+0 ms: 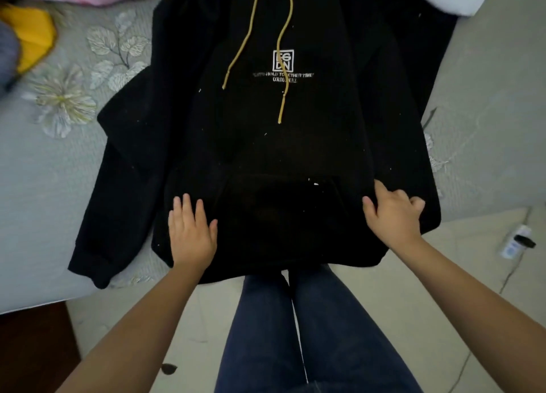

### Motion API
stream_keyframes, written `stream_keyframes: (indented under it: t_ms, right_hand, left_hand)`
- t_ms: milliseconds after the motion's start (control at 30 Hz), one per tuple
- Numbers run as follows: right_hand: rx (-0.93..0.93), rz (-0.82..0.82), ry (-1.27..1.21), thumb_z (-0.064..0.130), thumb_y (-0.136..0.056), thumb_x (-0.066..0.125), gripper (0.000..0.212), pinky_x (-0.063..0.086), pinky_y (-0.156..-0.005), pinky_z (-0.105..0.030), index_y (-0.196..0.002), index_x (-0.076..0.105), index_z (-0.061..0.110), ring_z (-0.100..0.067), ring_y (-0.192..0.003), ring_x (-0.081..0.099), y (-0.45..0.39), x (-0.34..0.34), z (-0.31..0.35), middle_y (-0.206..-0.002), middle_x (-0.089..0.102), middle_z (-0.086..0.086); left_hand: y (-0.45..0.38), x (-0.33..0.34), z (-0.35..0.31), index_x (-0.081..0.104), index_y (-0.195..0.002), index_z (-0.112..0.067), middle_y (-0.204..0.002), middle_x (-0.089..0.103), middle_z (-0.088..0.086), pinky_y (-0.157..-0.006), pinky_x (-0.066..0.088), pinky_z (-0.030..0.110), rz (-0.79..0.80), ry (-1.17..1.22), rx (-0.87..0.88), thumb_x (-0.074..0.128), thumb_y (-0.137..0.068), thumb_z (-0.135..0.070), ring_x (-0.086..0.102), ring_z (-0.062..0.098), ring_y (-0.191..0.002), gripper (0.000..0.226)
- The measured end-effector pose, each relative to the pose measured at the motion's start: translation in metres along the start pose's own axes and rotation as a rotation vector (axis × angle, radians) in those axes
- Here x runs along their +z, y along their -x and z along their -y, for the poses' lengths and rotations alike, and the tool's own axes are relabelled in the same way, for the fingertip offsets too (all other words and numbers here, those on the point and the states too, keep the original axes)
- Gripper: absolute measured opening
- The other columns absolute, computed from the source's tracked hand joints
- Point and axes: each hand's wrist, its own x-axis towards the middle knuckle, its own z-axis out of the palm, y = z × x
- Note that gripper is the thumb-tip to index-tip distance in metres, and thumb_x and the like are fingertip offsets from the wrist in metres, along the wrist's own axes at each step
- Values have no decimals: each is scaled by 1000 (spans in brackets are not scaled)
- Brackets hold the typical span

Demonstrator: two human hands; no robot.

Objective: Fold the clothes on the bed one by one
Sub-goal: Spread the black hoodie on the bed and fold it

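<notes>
Grey floral quilted bed (59, 162) carries our black fleece hoodie with mustard drawcords (274, 144), front up at frame centre. Our left hand (192, 233) presses flat, fingers spread; our right hand (393, 212) curls into thick hem cloth. We should smooth outward before folding sleeves.

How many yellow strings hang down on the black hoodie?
2. One drawstring hangs on the left of the hoodie chest, ending beside the white logo. The other drawstring crosses the logo and ends lower down.
</notes>
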Motion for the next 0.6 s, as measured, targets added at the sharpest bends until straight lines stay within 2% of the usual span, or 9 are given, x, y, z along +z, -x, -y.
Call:
stream_keyframes:
  t_ms: [67, 100, 167, 233, 300, 367, 433, 500, 600]
  right_hand:
    - [69, -9, -35, 27, -95, 41, 46, 28, -85, -40, -136, 39, 6, -34, -102, 50, 12, 9, 7, -98, 62, -19]
    - [104, -32, -72, 24, -95, 41, 45, 28, -86, -40, -136, 39, 7, -34, -103, 50, 19, 14, 10, -100, 62, -19]
    - [168, -77, -160, 13, -93, 41, 41, 28, -87, -39, -134, 43, 9, -34, -104, 48, 30, 24, 14, -104, 62, -18]
    - [224, -125, -222, 2, -88, 42, 45, 26, -90, -40, -132, 49, 12, -34, -111, 43, 39, 33, 14, -118, 58, -17]
    - [307, -138, -224, 5, -89, 44, 43, 23, -97, -44, -129, 53, 16, -34, -123, 35, 43, 37, 14, -137, 45, -15]
    - [368, -89, -228, 15, -92, 46, 40, 21, -101, -46, -131, 50, 19, -34, -128, 29, 42, 39, 12, -144, 36, -14]
    - [371, -25, -247, 22, -92, 47, 42, 23, -100, -46, -134, 44, 19, -34, -126, 31, 36, 39, 11, -138, 42, -15]
    - [367, 13, -274, 23, -92, 48, 44, 25, -97, -43, -135, 40, 16, -34, -120, 38, 30, 37, 11, -123, 53, -19]
    - [367, -18, -255, 17, -90, 48, 39, 26, -93, -40, -129, 46, 10, -35, -111, 46, 26, 38, 16, -111, 59, -21]
  left_hand:
    - [6, 1, 3, 39, -133, 7, -145, 25, 31, -111, 10, 54, -31, 40, -104, 52, -91, -14, 15, 44, -138, 49]
    - [8, 1, 5, 36, -135, 6, -146, 22, 30, -111, 10, 53, -59, 76, -153, 51, -92, -13, 14, 43, -138, 49]
    - [10, -2, 12, 30, -137, 7, -145, 23, 31, -110, 18, 50, -86, 170, -253, 48, -93, -10, 21, 43, -135, 51]
    - [14, -7, 23, 30, -136, 6, -137, 38, 29, -104, 30, 48, -50, 189, -328, 48, -93, -11, 36, 41, -126, 51]
    - [18, -9, 32, 37, -133, 4, -131, 45, 26, -99, 35, 49, -23, 152, -335, 49, -92, -16, 41, 40, -121, 47]
    - [21, -11, 38, 39, -133, 3, -138, 37, 27, -102, 30, 50, -20, 200, -354, 48, -94, -20, 34, 41, -126, 46]
    - [21, -11, 41, 38, -133, -1, -138, 35, 27, -101, 30, 49, 18, 238, -373, 46, -94, -23, 35, 41, -126, 45]
    - [21, -11, 42, 40, -131, -4, -128, 44, 25, -94, 34, 47, 37, 191, -359, 47, -94, -24, 44, 42, -114, 43]
    - [20, -13, 37, 44, -123, -3, -116, 48, 25, -85, 36, 46, -15, 107, -284, 48, -93, -21, 49, 43, -99, 35]
